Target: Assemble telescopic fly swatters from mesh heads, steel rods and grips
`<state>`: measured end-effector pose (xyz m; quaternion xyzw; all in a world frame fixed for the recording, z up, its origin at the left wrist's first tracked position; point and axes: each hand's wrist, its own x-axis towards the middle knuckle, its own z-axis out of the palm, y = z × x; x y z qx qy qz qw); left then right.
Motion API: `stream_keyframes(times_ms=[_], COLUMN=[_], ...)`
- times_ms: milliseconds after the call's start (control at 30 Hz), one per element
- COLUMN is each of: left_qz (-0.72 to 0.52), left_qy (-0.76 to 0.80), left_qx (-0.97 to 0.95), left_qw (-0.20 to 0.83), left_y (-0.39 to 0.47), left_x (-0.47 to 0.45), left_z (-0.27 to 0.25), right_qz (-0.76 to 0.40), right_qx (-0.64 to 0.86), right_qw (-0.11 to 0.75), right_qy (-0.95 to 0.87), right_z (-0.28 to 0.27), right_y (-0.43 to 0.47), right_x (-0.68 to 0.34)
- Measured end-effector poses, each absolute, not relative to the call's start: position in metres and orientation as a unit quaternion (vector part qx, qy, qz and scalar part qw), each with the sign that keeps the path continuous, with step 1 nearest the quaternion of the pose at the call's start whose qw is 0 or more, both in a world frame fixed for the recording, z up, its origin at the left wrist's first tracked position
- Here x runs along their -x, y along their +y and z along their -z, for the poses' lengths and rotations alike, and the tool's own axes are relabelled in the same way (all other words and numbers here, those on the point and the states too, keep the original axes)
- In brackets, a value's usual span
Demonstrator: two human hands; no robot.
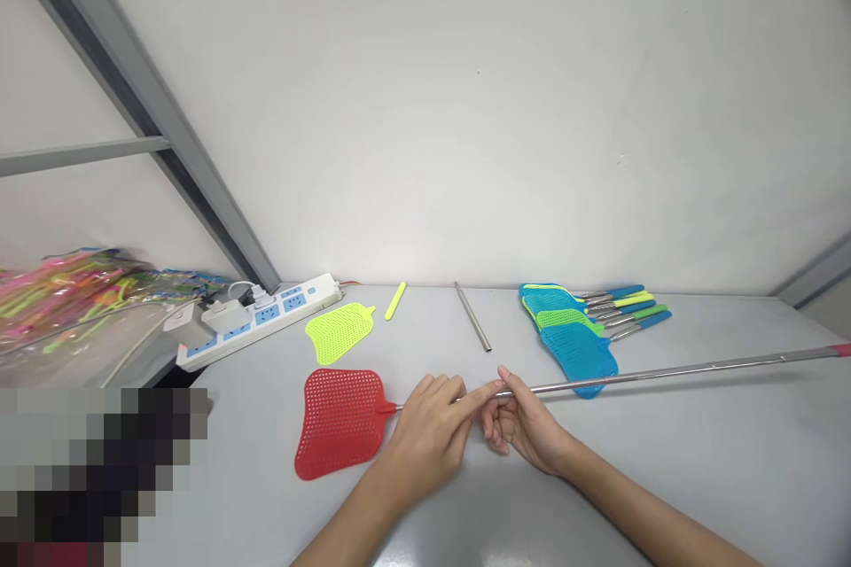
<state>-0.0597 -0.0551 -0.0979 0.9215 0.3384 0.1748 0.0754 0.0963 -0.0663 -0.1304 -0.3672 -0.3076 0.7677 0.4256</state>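
A red fly swatter (342, 421) with a long extended telescopic metal rod lies across my view above the table, its red grip at the far right edge. My left hand (432, 421) is closed around the rod just beside the red head, its index finger stretched along the metal toward my other hand. Around the middle of the rod, my right hand (522, 425) is loosely curled, thumb up and fingers bent beneath. Behind my hands lie a loose metal telescopic rod (473, 319), a yellow swatter head (342, 330) and a yellow handle grip (395, 301).
Several folded fly swatters (578, 354) in blue, green and yellow are stacked at the back right. A white power strip (266, 316) with plugs and cables stands at the left. Beyond it are colourful plastic-bagged items (86, 301). A wall (465, 106) closes off the back.
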Motion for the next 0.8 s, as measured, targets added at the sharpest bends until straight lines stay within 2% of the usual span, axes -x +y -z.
stream_keyframes(times_ms=[800], left_qz=[-0.152], left_qy=[0.313], left_qx=[-0.936], left_qw=[0.060], left_y=[-0.0580], left_x=[0.0615], left_z=[0.0942], right_qz=[-0.759], right_qx=[0.361], right_qw=[0.432], right_qy=[-0.327], right_z=[0.1305], right_y=[-0.0713], right_x=[-0.0959])
